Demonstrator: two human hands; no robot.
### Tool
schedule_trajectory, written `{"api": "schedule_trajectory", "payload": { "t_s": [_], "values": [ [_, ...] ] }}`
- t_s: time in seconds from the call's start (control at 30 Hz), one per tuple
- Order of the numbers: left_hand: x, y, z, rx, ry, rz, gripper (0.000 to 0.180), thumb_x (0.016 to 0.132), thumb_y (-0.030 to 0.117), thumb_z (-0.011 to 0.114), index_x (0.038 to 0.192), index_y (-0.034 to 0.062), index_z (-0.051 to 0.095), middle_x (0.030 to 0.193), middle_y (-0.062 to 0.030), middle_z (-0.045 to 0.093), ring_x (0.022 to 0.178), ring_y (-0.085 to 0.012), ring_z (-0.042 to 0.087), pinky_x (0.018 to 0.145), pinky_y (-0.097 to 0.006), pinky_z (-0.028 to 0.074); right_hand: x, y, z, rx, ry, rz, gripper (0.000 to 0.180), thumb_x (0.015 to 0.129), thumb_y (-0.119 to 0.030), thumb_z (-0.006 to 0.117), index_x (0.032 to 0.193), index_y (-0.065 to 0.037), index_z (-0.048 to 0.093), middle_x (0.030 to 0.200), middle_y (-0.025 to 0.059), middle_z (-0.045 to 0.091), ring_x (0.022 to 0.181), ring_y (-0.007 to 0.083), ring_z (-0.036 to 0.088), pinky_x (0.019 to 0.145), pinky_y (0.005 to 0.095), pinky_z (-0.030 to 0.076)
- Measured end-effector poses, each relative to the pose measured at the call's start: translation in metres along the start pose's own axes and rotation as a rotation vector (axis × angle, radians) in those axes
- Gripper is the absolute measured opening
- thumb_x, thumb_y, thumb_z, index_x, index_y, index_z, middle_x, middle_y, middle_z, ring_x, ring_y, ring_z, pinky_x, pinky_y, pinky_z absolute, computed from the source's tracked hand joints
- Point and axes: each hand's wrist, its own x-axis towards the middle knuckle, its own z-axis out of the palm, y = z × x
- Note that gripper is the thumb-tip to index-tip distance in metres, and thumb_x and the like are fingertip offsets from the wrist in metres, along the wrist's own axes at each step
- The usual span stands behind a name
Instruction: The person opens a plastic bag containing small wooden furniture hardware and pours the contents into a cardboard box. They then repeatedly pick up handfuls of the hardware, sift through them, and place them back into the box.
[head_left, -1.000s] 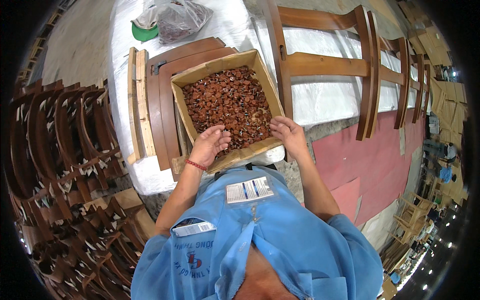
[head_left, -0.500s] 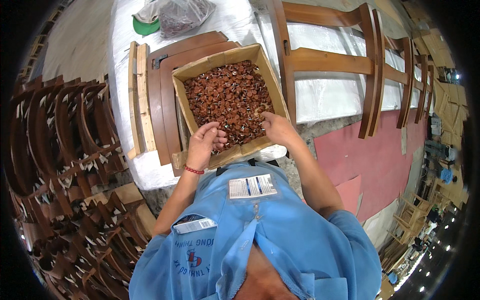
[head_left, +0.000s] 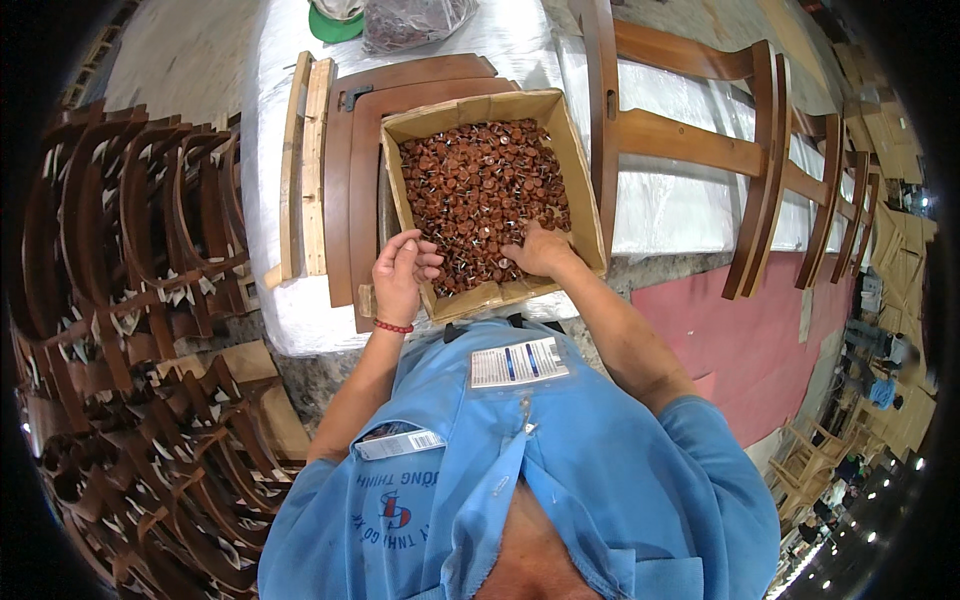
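In the head view, the right hand (head_left: 540, 252) dips into the brown round pieces (head_left: 478, 185) (they look like tiny mushrooms), which lie in one cardboard box (head_left: 582, 170). Its fingertips are hidden, so I cannot tell if they grip. The left hand (head_left: 400, 280) has curled fingers by the box's left edge; I cannot tell if they hold anything. Handling looks underway, with lots left inside. I count two pale wood strips (head_left: 314, 170), one bag (head_left: 415, 22), and too many pieces to count.
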Motion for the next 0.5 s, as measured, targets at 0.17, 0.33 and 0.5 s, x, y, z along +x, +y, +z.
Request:
{"api": "schedule_trajectory", "payload": {
  "t_s": [0.17,0.33,0.5],
  "values": [
    [0.002,-0.001,-0.001,-0.061,0.023,-0.034,0.025,0.098,0.019,0.049,0.115,0.0019,0.054,0.091,-0.0093,0.065,0.076,-0.0149,0.066,0.062,-0.024,0.054,0.011,-0.015,0.020,0.992,-0.184,0.105,0.065,0.089,-0.036,0.059,0.134,0.004,0.036,0.135,0.0197,0.045,0.113,0.0316,0.054,0.092,0.0425,0.047],
    [0.002,-0.001,0.001,-0.078,0.040,-0.026,0.025,0.097,0.019,0.050,0.114,0.0006,0.053,0.091,-0.0101,0.064,0.077,-0.0159,0.066,0.064,-0.025,0.055,0.016,-0.037,0.022,1.641,-0.257,0.130,0.033,0.096,-0.029,0.049,0.123,-0.011,0.050,0.116,0.0073,0.059,0.102,0.0249,0.058,0.089,0.0459,0.048],
    [0.001,0.001,0.002,-0.104,0.062,-0.021,0.025,0.097,0.018,0.050,0.114,0.0002,0.053,0.091,-0.0106,0.064,0.077,-0.0167,0.066,0.065,-0.026,0.056,0.020,-0.060,-0.014,1.828,-0.291,-0.078,0.031,0.099,-0.027,0.043,0.122,-0.009,0.048,0.121,0.0102,0.055,0.110,0.0264,0.053,0.097,0.0456,0.046]
  ]
}}
